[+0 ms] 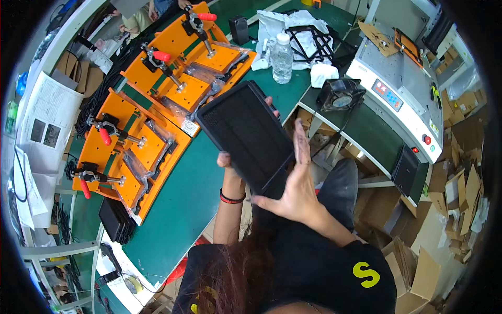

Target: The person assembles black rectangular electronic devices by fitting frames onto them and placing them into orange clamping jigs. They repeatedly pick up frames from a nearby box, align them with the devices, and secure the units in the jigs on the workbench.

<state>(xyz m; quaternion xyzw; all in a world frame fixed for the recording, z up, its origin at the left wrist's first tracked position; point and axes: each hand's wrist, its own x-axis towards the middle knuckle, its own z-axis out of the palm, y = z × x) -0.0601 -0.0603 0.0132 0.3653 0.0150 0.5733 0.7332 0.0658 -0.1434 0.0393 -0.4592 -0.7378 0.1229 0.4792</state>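
Note:
A black rectangular panel (pixel 248 136), much like a small solar panel with a raised frame, is held tilted in front of my body. My left hand (pixel 226 162) grips it from beneath. Its thumb lies on the near left edge and its fingertips show past the far right edge; the palm is hidden. At the panel's lower right edge is my right hand (pixel 297 191), with fingers stretched and thumb spread. Whether its palm touches the edge I cannot tell.
Orange clamp fixtures (pixel 151 152) with red-handled toggle clamps line the green table (pixel 178 209) at left. Dark panels (pixel 116 220) are stacked near them. Beyond are a clear bottle (pixel 282 58) and black frames (pixel 311 42). A fan (pixel 341 95) sits before a white machine (pixel 392 94). Cardboard boxes (pixel 418 267) lie right.

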